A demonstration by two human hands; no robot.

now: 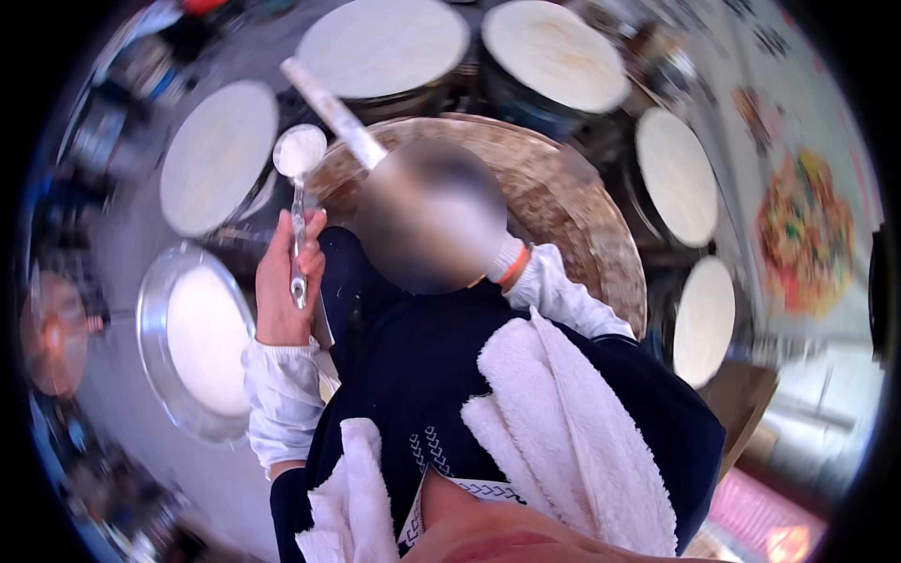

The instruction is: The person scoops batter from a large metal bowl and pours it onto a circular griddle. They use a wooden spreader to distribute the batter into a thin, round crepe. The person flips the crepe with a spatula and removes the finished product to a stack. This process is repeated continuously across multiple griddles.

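Note:
My left hand [286, 281] is closed around the handle of a metal ladle [299, 211]. The ladle points away from me, and its round bowl holds something white. A round blurred patch covers most of my right hand [496, 266]; the cuff and an orange wristband show beside it. My right fingers are hidden. From that patch a pale flat wooden stick [328, 105] juts to the far left; whether my right hand holds it is unclear. Under the stick lies a large round brown mottled surface [591, 220]. Left of my left hand stands a metal basin [155, 347] of white liquid.
Round griddles with pale tops ring the brown surface: one at left [219, 158], two at the back [383, 47] [554, 54], two at right [678, 176] [705, 321]. A white towel [572, 422] hangs over my front. A cardboard box [741, 399] stands at right.

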